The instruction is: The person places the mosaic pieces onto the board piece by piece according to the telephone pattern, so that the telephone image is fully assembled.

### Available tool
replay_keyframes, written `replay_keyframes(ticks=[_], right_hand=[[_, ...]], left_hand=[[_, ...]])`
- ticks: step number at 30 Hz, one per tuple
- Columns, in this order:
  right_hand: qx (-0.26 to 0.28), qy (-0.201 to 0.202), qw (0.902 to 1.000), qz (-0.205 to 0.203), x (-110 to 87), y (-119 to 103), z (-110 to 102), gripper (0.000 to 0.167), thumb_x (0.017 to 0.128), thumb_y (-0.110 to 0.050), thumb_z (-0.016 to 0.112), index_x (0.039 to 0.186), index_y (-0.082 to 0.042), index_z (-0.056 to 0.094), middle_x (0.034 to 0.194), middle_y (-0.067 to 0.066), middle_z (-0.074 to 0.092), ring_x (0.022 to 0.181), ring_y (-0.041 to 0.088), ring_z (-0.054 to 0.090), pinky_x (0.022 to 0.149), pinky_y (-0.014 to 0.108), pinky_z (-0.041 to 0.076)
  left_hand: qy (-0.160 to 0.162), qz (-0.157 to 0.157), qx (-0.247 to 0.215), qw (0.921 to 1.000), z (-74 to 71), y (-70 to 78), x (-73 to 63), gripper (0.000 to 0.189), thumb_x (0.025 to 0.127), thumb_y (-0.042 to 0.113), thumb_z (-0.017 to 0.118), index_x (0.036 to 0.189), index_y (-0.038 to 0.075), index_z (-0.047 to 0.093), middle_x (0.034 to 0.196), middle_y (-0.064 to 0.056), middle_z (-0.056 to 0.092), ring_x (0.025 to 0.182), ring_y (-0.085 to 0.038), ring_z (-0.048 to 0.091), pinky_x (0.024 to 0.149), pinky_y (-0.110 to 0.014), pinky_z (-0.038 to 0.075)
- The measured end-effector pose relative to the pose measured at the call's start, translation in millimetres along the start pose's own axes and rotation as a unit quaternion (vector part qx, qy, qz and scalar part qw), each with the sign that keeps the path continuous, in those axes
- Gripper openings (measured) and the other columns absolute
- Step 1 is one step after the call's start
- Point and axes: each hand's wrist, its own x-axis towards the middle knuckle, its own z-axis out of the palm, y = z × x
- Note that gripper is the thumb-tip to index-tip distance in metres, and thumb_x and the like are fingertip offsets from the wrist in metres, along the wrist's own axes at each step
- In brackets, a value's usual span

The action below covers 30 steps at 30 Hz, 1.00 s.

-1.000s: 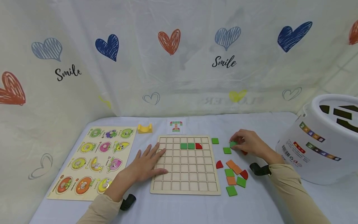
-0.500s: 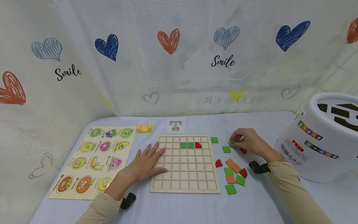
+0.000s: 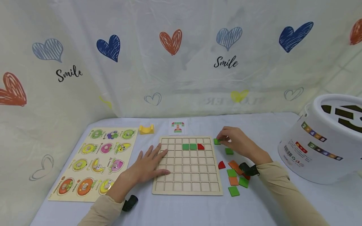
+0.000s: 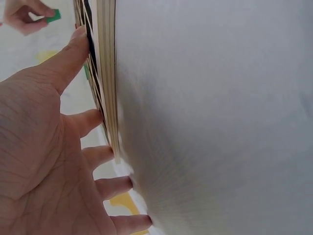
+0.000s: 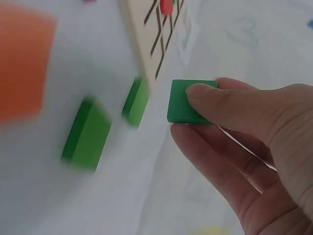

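Note:
Between thumb and fingers my right hand pinches a green square tile, plain in the right wrist view. It is off the table, near the board's upper right corner, where another green tile lies. My left hand rests spread at the left edge of the wooden grid board, its thumb and some fingertips on the board. Two green tiles and a red quarter-round tile sit side by side in the board's second row. The left wrist view shows the left palm beside the board's edge.
Loose orange, green and red tiles lie right of the board. A pattern card and yellow stand are behind it. A fruit puzzle board lies left. A white bucket stands far right.
My right hand has picked up the green tile and carried it left toward the board's upper right corner. The left hand stays in place on the board.

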Motion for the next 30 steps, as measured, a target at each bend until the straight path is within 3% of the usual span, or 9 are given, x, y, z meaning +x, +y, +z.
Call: replay_keyframes(ticks=[4, 7, 16, 21, 30], right_hand=[[-0.001, -0.027, 0.9979, -0.059, 13.6, -17, 14, 0.021, 0.082, 0.014, 0.081, 0.096, -0.001, 0.075, 0.092, 0.005, 0.065, 0.082, 0.019, 0.069, 0.072, 0.031, 0.060], [0.022, -0.047, 0.9958, -0.075, 23.7, -29, 25, 0.020, 0.083, 0.012, 0.081, 0.098, -0.001, 0.075, 0.093, 0.005, 0.066, 0.083, 0.020, 0.069, 0.072, 0.028, 0.059], [0.135, -0.047, 0.9869, -0.075, 55.3, -46, 51, 0.014, 0.089, 0.009, 0.077, 0.102, 0.003, 0.076, 0.096, 0.011, 0.068, 0.091, 0.027, 0.072, 0.080, 0.026, 0.060], [0.147, -0.051, 0.9858, -0.062, 69.3, -52, 64, 0.014, 0.091, 0.005, 0.077, 0.104, 0.002, 0.077, 0.098, 0.010, 0.071, 0.093, 0.023, 0.071, 0.081, 0.026, 0.060], [0.157, -0.059, 0.9845, -0.054, 82.2, -51, 82, 0.015, 0.093, 0.004, 0.075, 0.107, 0.002, 0.078, 0.102, 0.010, 0.073, 0.096, 0.022, 0.072, 0.081, 0.024, 0.059]], left_hand=[[0.000, -0.004, 0.004, 1.0000, 1.4, 0.1, -0.6, 0.085, 0.100, 0.060, 0.060, 0.165, 0.012, 0.032, 0.173, -0.019, 0.015, 0.157, -0.049, 0.011, 0.117, -0.077, 0.010], [-0.002, -0.011, 0.008, 0.9999, 3.2, -1.0, -1.4, 0.086, 0.100, 0.060, 0.061, 0.165, 0.014, 0.033, 0.174, -0.018, 0.015, 0.158, -0.048, 0.011, 0.118, -0.077, 0.011], [0.004, -0.002, 0.008, 1.0000, -0.6, 2.5, -2.0, 0.085, 0.101, 0.060, 0.059, 0.165, 0.012, 0.032, 0.174, -0.019, 0.015, 0.158, -0.048, 0.011, 0.118, -0.077, 0.011], [0.014, 0.011, 0.003, 0.9998, 0.2, 1.2, -1.2, 0.085, 0.101, 0.061, 0.058, 0.165, 0.011, 0.033, 0.173, -0.021, 0.017, 0.156, -0.051, 0.013, 0.116, -0.079, 0.011], [0.019, 0.000, 0.018, 0.9996, 13.9, -13.7, 6.7, 0.088, 0.098, 0.068, 0.057, 0.167, 0.020, 0.030, 0.175, -0.011, 0.011, 0.159, -0.044, 0.008, 0.119, -0.075, 0.010]])
